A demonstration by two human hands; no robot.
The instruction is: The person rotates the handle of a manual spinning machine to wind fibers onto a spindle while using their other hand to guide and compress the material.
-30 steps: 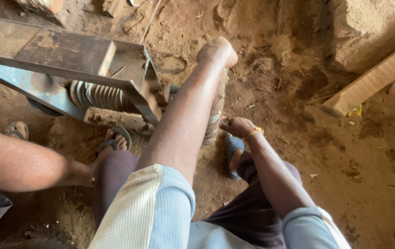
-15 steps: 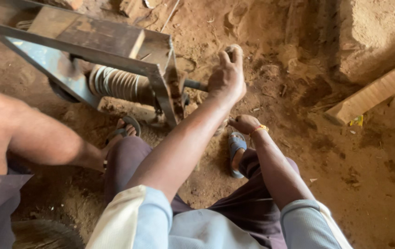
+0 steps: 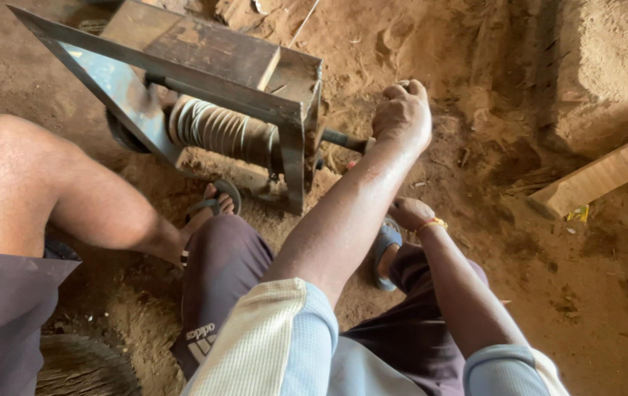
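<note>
While the left hand is fisted round the crank handle of the metal hand-crank machine, the job is smooth turning, imo. Grip of left hand = closed tight on the handle end; fingers wrapped over, knuckles up. Handle is a dark rod sticking out of the frame's right side, just beside the upright steel post, low over the dirt floor.

Right hand w/ orange wristband rests down by the blue sandal. Its grip: can't tell if it holds anything, fingers look loosely curled, partly hidden behind the left forearm.

Ribbed roller sits inside the frame, under the flat top plate, axis in line w/ the handle.

How to do it well, my read:
- keep wrist in line w/ forearm, drive from elbow/shoulder, not fingers
- keep pull square to the shaft so the frame doesn't rock on loose dirt
- handle sweeps close to ground at bottom of stroke, so watch knuckles
- other person's arm and foot in a dark sandal are near the frame base, left side; keep the rhythm even so nothing jerks toward them

Wooden plank lies well apart on the right, not in the way.
</note>
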